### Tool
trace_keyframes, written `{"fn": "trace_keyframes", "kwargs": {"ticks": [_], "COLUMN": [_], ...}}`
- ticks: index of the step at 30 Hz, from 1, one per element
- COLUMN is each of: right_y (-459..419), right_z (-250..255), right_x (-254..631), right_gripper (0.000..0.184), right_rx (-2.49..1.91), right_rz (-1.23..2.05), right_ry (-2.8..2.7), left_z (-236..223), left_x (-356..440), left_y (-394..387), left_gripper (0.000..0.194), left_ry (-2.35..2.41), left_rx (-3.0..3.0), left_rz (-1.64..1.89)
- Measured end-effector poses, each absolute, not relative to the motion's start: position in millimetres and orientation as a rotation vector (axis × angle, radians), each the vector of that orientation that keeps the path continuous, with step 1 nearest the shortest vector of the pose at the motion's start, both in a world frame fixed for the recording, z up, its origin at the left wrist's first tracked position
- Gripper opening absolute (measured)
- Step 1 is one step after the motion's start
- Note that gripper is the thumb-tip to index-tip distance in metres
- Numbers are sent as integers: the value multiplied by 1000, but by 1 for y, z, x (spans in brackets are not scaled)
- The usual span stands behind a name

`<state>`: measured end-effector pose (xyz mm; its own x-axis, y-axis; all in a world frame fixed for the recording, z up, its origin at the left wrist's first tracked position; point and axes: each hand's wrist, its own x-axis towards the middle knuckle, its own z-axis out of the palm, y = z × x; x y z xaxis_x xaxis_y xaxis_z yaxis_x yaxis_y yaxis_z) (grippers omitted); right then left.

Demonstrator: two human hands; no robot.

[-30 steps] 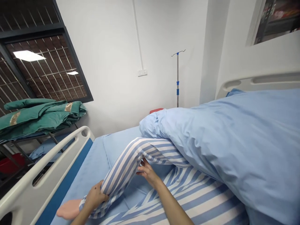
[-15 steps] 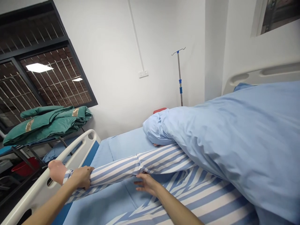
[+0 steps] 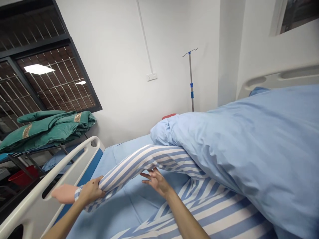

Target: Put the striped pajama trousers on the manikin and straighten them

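Note:
A leg in blue-and-white striped trousers (image 3: pixel 147 156) is bent, its knee lifted off the mattress. My left hand (image 3: pixel 93 191) is wrapped round the lower leg just above the bare foot (image 3: pixel 65 194), gripping the cloth and shin. Under the knee, my right hand (image 3: pixel 157 181) has its fingers spread, the tips against the trouser underside. The other striped trouser leg (image 3: pixel 224 212) lies flat on the bed, nearer to me. A light blue quilt (image 3: pixel 239 142) covers the thigh and is folded back to the right.
The bed's white footboard (image 3: pixel 59 172) stands at the left, close to the foot. Behind it, green folded covers (image 3: pixel 57 126) lie on a rack above a red basin (image 3: pixel 22 176). An IV pole (image 3: pixel 191 76) rises beyond the bed by the wall. The headboard (image 3: pixel 281 78) is at the right.
The knee has risen and bent more. The foot and my left hand have shifted right and slightly down, while my right hand has moved up with the knee.

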<state>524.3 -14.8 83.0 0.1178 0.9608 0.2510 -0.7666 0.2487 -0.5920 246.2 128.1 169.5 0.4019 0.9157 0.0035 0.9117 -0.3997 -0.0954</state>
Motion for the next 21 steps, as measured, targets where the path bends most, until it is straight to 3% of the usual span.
{"fn": "trace_keyframes", "kwargs": {"ticks": [3, 7, 14, 21], "right_y": [-18, -19, -18, -14], "right_z": [89, 91, 87, 78], "right_x": [530, 541, 548, 549], "right_gripper": [48, 60, 59, 57], "right_rx": [-357, -358, -463, -421], "right_rz": [1224, 1108, 1034, 1077], "right_ry": [-722, -695, -659, -596], "left_z": [136, 94, 47, 45], "left_x": [271, 314, 353, 344], "left_y": [124, 111, 94, 96], "left_gripper": [55, 53, 27, 31], "left_ry": [-1777, -1916, -2041, -1980], "left_rx": [-2643, -2730, -2729, -2754], "left_rz": [-44, -207, -331, -334]}}
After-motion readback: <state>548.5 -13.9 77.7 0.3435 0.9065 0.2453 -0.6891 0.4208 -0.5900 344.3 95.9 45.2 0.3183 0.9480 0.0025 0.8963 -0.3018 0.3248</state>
